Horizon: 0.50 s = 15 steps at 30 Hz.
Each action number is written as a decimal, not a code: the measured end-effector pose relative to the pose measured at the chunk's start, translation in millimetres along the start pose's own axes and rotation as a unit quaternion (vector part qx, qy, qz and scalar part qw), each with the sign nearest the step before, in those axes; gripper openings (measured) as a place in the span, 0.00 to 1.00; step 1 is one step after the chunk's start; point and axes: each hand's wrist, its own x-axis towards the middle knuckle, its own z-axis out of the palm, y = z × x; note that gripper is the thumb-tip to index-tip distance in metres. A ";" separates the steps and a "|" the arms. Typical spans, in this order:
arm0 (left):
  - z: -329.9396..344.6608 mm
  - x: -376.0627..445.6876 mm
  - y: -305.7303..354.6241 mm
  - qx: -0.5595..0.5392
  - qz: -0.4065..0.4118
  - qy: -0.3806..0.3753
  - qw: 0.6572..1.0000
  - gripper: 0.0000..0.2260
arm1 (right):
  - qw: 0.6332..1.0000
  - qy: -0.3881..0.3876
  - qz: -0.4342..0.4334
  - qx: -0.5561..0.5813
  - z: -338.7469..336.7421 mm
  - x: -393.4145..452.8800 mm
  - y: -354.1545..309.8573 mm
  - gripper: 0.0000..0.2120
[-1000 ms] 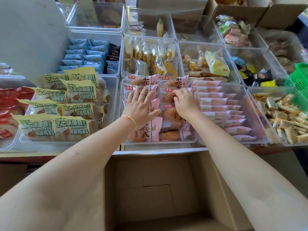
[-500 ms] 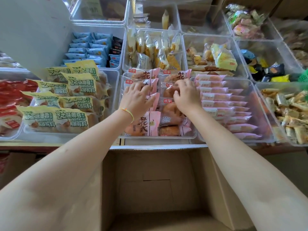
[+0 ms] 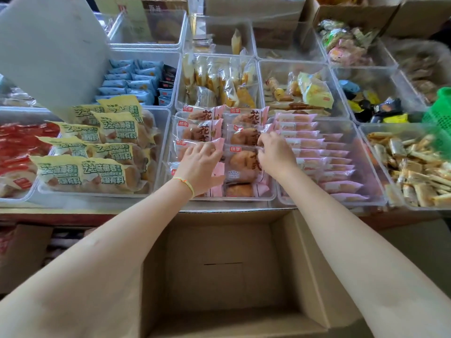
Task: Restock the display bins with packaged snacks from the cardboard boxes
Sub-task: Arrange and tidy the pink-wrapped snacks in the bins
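A clear display bin [image 3: 224,197] in the middle of the counter holds two columns of pink-wrapped pastry packs [image 3: 244,118]. My left hand [image 3: 199,165], with a yellow string on its wrist, lies over the left column, fingers curled on the edge of a pink pack [image 3: 188,142]. My right hand [image 3: 274,153] is at the right column, its fingertips pinching the wrapper edge of another pink pack [image 3: 240,164]. Below the counter edge, between my forearms, stands an open cardboard box [image 3: 219,264] with nothing visible inside.
Neighbouring clear bins hold yellow-green bread packs [image 3: 97,152], slim pink packs [image 3: 324,152], wafer sticks [image 3: 415,172], blue packs [image 3: 131,79] and yellow-wrapped cakes [image 3: 219,81]. A green basket [image 3: 439,111] sits at the right edge. More cardboard boxes [image 3: 353,8] stand behind.
Both hands have drawn back toward me, from the rear packs to the middle rows. My left fingers went from spread flat to curled on a pack.
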 end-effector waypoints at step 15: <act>17.4 19.9 63.5 0.184 0.137 -0.037 0.973 0.19 | 0.922 -0.253 -0.003 -0.293 9.6 -33.7 3.3 0.16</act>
